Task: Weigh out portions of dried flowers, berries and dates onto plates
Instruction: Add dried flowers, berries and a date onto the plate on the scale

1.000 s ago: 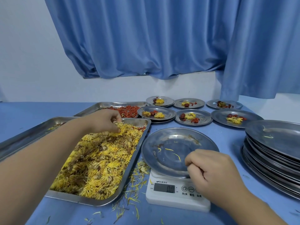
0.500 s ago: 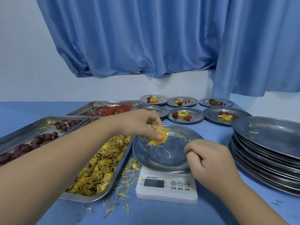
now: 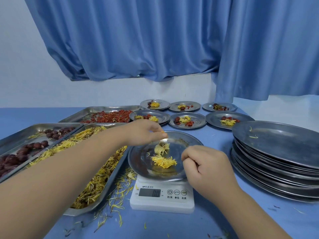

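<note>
Centrally, papery flowers (image 3: pixel 164 162) on steel plate (image 3: pixel 141 161).

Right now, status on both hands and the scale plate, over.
Left hand above round steel plate on white scale, pinching yellow petal shred. Right hand curled at plate's right rim, grip unclear. Two dried yellow flowers on plate. Nothing obstructing.

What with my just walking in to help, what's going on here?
A person is portioning dried flowers. Their left hand pinches a petal above the plate on the scale, where two flower heads lie. The right hand is curled at that plate's rim; its grip is unclear. Six filled plates sit behind, trays of ingredients left, empty plates stacked right.
</note>
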A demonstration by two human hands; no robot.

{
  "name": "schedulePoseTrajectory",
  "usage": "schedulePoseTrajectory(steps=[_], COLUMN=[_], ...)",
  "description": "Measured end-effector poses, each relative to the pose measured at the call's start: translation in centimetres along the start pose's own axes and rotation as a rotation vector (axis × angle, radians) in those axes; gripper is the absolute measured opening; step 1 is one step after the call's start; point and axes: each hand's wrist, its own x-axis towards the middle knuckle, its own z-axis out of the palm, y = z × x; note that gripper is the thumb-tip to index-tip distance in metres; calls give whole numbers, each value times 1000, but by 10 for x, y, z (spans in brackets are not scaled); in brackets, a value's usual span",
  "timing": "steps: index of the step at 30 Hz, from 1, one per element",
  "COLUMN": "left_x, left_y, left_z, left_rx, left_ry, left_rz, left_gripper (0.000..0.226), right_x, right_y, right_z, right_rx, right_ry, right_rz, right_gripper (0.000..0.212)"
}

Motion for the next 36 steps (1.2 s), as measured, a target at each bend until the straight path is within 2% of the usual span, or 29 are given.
schedulePoseTrajectory(steps=[6, 14, 18, 23, 27, 31, 36], left_x=[-22, -84, -119, -153, -172, -174, -156], left_y=[-5, -33, -63, -127, -194, -251, -285], left_z=[-4, -3, -31, -78, -98, -85, -69], left_rx=[-147, -214, -191, -124, -161, -98, 164], left_ry=[85, 164, 218, 433, 525, 500, 281], left_rz=[0, 22, -68, -246, -448, -596, -662], left_gripper=[27, 13, 12, 11, 21, 26, 22], right_x=[-2, -6, 8, 20, 9, 5, 8], right_y=[-7, -53, -93, -131, -134, -130, -127], right_z=[2, 14, 38, 78, 94, 97, 99], right_rx=[12, 54, 87, 195, 219, 222, 197], right_ry=[-8, 26, -10, -46, -166, -196, -189], right_rz=[-40, -223, -269, -128, -137, -121, -115], right_gripper=[27, 25, 23, 25, 23, 22, 17])
